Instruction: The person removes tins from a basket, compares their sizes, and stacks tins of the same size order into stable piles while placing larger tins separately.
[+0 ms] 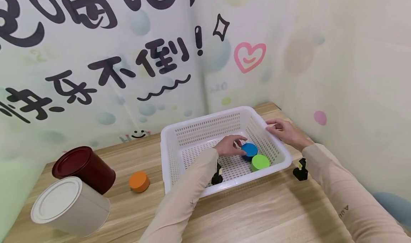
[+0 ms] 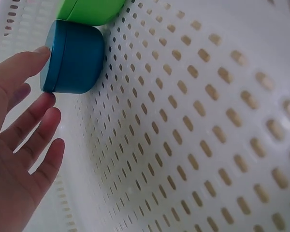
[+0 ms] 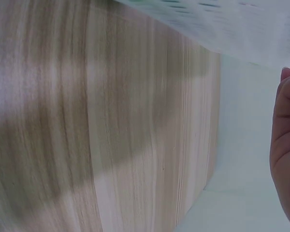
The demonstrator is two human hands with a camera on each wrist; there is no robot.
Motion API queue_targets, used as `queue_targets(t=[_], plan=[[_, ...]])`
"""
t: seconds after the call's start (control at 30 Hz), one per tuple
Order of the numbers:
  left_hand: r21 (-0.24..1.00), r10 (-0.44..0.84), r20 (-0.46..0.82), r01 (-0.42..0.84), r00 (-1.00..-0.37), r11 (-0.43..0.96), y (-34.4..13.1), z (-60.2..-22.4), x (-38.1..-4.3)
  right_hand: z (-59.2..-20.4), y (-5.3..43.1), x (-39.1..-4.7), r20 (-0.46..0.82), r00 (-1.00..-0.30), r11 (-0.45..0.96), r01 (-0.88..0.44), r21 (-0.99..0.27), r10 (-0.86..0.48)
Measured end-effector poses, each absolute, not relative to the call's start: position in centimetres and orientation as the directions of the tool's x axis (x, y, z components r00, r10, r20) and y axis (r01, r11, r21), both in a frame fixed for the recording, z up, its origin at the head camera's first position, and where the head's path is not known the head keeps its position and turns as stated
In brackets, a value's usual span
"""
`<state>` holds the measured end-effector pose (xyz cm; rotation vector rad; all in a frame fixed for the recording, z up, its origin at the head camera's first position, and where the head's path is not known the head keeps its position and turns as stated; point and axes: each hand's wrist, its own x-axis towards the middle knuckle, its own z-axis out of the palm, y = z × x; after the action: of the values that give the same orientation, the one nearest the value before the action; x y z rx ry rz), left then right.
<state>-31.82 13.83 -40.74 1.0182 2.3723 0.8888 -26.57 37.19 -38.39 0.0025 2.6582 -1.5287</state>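
Observation:
A white plastic basket [image 1: 224, 189] with slotted walls stands on the table. Inside, toward its right side, a round blue tin [image 1: 249, 151] sits against a round green tin [image 1: 260, 162]. My left hand [image 1: 229, 145] reaches into the basket beside the blue tin. In the left wrist view its thumb touches the lid of the blue tin [image 2: 75, 58], while the other fingers spread loosely near the tin's edge. My right hand [image 1: 285, 132] holds the basket's right rim between fingers and thumb; the right wrist view shows only part of this hand [image 3: 286, 140].
Left of the basket, an orange round tin [image 1: 139, 181] lies on the wooden table [image 1: 257, 214]. Farther left are a dark red can [image 1: 86, 170] and a white can [image 1: 74, 207]. Black wrist mounts [image 1: 300, 170] sit by the sleeves. A printed wall backdrop [image 1: 179, 93] rises behind the table.

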Motion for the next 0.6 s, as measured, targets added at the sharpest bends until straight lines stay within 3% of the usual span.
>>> queue_targets(t=[0.37, 0.6], plan=[[0.699, 0.834, -0.102, 0.558, -0.542, 0.448, 14.0, -40.7, -32.0, -38.4, 37.2, -26.5, -0.068, -0.997, 0.501, 0.04, -0.865, -0.037], [0.681, 0.818, -0.133, 0.548, -0.56, 0.486, 14.1, -40.0, -31.5, -38.4, 37.1, -26.4, -0.051, -0.998, 0.508, 0.025, -0.861, -0.036]])
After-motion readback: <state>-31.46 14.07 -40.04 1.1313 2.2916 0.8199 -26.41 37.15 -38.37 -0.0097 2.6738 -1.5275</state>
